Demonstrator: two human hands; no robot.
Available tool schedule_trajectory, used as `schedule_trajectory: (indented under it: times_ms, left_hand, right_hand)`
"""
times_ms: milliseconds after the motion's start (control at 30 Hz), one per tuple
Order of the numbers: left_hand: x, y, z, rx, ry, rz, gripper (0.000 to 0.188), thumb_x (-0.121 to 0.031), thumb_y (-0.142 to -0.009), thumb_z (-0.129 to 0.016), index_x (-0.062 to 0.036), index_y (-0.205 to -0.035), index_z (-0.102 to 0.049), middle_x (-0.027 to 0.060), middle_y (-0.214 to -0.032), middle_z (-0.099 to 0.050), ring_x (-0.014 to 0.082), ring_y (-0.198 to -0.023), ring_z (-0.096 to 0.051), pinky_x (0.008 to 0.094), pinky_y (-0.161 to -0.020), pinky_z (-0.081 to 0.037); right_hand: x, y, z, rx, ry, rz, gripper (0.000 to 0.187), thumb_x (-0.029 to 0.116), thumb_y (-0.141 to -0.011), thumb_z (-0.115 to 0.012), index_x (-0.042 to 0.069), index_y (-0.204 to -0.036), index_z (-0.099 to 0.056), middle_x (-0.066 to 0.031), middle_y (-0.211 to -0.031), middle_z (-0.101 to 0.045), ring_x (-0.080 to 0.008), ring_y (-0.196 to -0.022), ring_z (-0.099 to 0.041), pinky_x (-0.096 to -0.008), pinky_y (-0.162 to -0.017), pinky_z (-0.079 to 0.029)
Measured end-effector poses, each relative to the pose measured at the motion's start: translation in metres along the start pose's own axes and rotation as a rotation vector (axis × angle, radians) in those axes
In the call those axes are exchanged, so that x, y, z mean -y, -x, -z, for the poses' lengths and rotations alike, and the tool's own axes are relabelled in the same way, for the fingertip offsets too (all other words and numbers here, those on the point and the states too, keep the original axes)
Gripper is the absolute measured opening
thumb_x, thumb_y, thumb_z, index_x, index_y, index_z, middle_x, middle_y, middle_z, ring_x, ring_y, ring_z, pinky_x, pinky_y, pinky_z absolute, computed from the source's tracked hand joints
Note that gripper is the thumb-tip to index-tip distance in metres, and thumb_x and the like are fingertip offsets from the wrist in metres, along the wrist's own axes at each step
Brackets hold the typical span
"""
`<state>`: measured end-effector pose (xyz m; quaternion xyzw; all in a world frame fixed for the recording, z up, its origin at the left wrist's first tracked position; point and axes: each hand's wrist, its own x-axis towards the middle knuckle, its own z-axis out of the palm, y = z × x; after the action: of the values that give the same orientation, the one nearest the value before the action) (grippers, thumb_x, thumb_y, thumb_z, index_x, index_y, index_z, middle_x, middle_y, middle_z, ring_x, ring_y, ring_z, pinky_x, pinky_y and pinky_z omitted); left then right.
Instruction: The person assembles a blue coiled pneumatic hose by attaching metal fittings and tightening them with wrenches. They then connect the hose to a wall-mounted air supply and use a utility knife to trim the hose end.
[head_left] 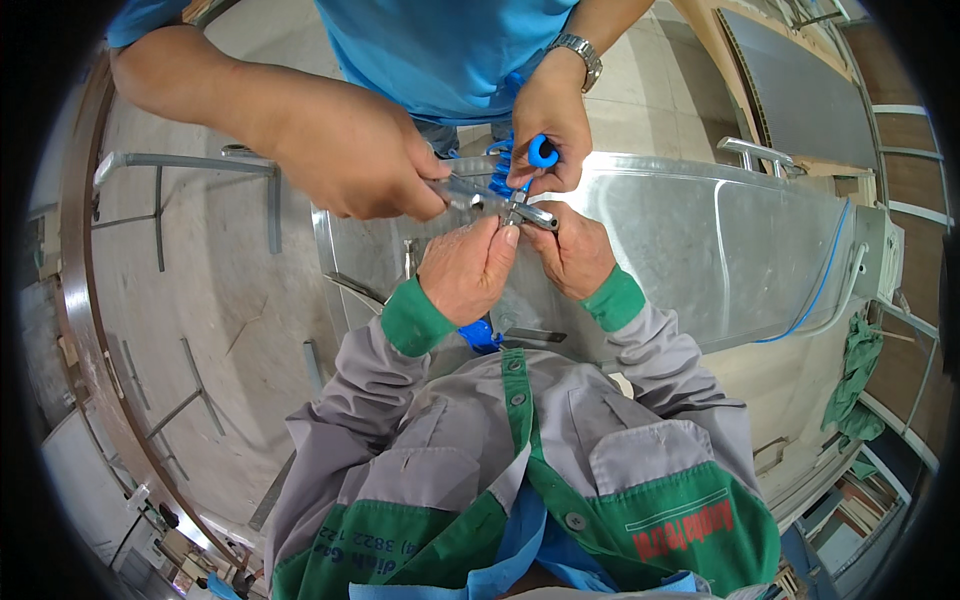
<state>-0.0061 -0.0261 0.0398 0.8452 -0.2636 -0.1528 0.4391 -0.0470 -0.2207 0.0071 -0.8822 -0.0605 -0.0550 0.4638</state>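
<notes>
Pinching a small metal fitting [541, 217] above the left part of a metal table [660, 240], the left hand [463, 268] was closed with its thumb against the near side. The right hand [580, 256] was closed on the fitting's right end, just beside the left one. Across the table stood a co-worker in a blue shirt [440, 55]. One co-worker's hand [350, 150], on the left, gripped a shiny blurred tool [462, 196] reaching the fitting; the other hand [553, 118], below a metal watch [583, 60], was closed around a blue loop [543, 151] just beyond it. A dark flat strip [535, 335] lay near the person's body, and a blue cable [815, 290] curved along the table's right side.
</notes>
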Motion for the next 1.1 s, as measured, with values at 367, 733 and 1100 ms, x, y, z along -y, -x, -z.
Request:
schedule_trajectory:
  times_ms: [367,733,1100]
  left_hand:
    - [-0.0027,0.0006,-0.0007,0.015,0.033,0.042,0.031,-0.031,-0.107,-0.046,-0.0024,-0.095,-0.050,0.0222,-0.070,-0.060,0.0465,-0.066,-0.059,0.0556,-0.058,-0.042]
    - [-0.0059,-0.0011,-0.0034,-0.003,0.027,0.022,0.031,-0.031,-0.107,-0.046,-0.0025,-0.094,-0.050,0.0223,-0.070,-0.060,0.0466,-0.066,-0.058,0.0553,-0.058,-0.043]
    - [-0.0065,-0.0032,0.0006,0.001,0.088,0.057,0.034,-0.034,-0.108,-0.043,-0.0028,-0.100,-0.053,0.0207,-0.072,-0.057,0.0431,-0.066,-0.056,0.0498,-0.060,-0.042]
  right_hand:
    - [-0.0013,-0.0023,-0.0022,-0.041,0.018,0.045,0.022,0.023,-0.095,-0.071,0.005,-0.096,-0.058,-0.0156,-0.082,-0.067,-0.0392,-0.070,-0.067,-0.0459,-0.059,-0.053]
    - [-0.0015,-0.0019,0.0014,-0.039,0.011,0.047,0.022,0.022,-0.095,-0.071,0.005,-0.097,-0.058,-0.0156,-0.082,-0.067,-0.0388,-0.072,-0.068,-0.0453,-0.060,-0.053]
    - [-0.0023,-0.0083,0.0049,-0.022,0.020,0.080,0.019,0.015,-0.097,-0.066,0.005,-0.111,-0.060,-0.0135,-0.083,-0.071,-0.0364,-0.075,-0.071,-0.0423,-0.064,-0.055]
